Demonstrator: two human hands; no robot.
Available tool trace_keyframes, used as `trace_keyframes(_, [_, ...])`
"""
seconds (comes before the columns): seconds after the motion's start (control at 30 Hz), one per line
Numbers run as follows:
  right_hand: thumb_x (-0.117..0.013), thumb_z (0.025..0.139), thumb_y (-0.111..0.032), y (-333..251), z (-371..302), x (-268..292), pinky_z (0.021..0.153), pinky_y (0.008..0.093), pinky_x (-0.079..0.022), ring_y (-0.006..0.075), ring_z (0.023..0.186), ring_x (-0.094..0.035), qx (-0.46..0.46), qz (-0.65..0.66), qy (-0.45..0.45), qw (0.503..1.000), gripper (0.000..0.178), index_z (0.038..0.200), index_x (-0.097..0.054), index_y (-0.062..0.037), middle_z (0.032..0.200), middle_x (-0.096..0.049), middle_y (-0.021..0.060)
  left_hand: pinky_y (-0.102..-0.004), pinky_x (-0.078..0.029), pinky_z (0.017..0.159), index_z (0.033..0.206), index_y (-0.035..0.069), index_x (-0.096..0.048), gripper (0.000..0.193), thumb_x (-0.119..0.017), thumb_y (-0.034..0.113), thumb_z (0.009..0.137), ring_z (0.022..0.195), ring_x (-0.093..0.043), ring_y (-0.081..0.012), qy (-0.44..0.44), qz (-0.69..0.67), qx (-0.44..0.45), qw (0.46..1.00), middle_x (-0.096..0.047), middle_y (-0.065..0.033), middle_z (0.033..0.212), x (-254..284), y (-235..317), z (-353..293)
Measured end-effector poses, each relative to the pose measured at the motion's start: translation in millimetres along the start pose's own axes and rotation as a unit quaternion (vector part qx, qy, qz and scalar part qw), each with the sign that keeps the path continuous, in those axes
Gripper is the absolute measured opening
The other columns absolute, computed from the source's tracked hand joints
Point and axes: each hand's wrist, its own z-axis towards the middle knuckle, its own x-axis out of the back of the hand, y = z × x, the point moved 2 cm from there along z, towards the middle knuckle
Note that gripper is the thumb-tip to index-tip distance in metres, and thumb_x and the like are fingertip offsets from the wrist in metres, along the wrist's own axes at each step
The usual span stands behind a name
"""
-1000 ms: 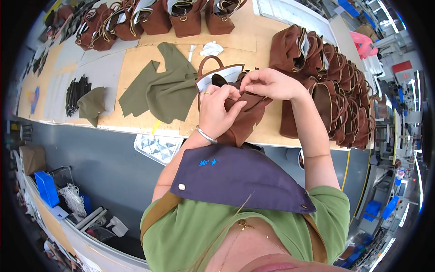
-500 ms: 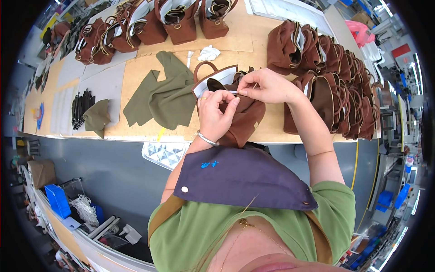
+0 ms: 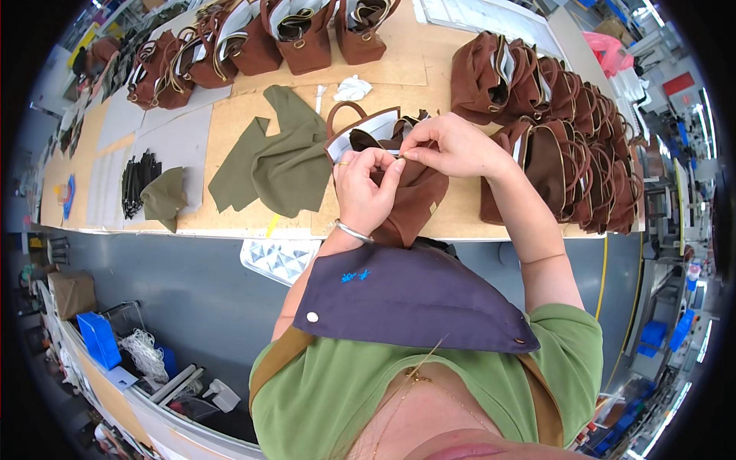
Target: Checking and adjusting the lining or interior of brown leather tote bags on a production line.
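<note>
A brown fabric handbag (image 3: 414, 195) with a white lining and a curved handle lies on the wooden worktable (image 3: 245, 123) right in front of me. My left hand (image 3: 364, 188), with a silver bangle at the wrist, pinches the bag's upper edge between thumb and fingers. My right hand (image 3: 448, 146) pinches the same edge from the right, fingertips touching those of the left. The bag's lower corner hangs toward the table's front edge, above the purple apron flap on my chest.
An olive green cloth (image 3: 276, 157) lies left of the bag, a smaller folded one (image 3: 162, 195) further left beside black straps (image 3: 136, 180). Rows of brown bags stand at the back (image 3: 299, 31) and right (image 3: 567, 130). A crumpled white paper (image 3: 353, 88) lies behind.
The view has shifted a little, so the table sits lower in the picture. Both hands stay pinched together on the bag's edge with only small finger movement.
</note>
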Motion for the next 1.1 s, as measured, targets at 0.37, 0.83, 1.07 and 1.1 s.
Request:
trace_keyframes(0.37, [-0.070,0.084,-0.012,13,1,-8,0.070,0.0316,-0.051,0.0189,0.073,-0.064,-0.021,0.079,-0.007,0.997,0.015,0.095,-0.070,-0.0020,0.080,-0.070,0.0099,-0.0332,-0.048,0.068,0.084,0.008,-0.067,0.012,-0.074,0.017,0.079,0.074,-0.060,-0.0192,-0.089,-0.044,-0.014,0.995,-0.068,-0.0006,0.075,17,3,9])
trace_keyframes(0.83, [-0.069,0.085,-0.020,0,8,-14,0.065,0.0334,-0.048,0.0230,0.068,-0.061,-0.075,0.021,-0.024,0.997,0.019,0.092,-0.068,-0.0017,0.075,-0.066,0.0103,-0.0340,-0.046,0.061,0.084,0.009,-0.069,0.009,-0.071,0.016,0.078,0.069,-0.056,-0.0195,-0.126,-0.069,0.034,0.989,-0.066,-0.0025,0.073,13,-13,9])
trace_keyframes(1.07, [-0.077,0.078,-0.020,6,0,-29,0.067,0.0375,-0.047,0.0257,0.074,-0.062,0.016,-0.110,0.020,0.994,0.016,0.082,-0.070,-0.0059,0.076,-0.061,0.0078,-0.0434,-0.031,0.097,0.089,0.016,-0.070,0.030,-0.057,0.000,0.068,0.102,-0.059,-0.0201,-0.118,0.181,-0.038,0.976,-0.065,-0.0012,0.097,66,-36,32])
trace_keyframes(1.1, [-0.077,0.078,-0.020,2,-3,-30,0.066,0.0383,-0.047,0.0264,0.074,-0.061,0.030,-0.118,0.029,0.992,0.016,0.082,-0.070,-0.0061,0.076,-0.060,0.0079,-0.0446,-0.028,0.099,0.088,0.017,-0.070,0.028,-0.060,0.000,0.068,0.103,-0.058,-0.0196,-0.157,0.204,-0.034,0.966,-0.065,-0.0003,0.098,72,-44,32])
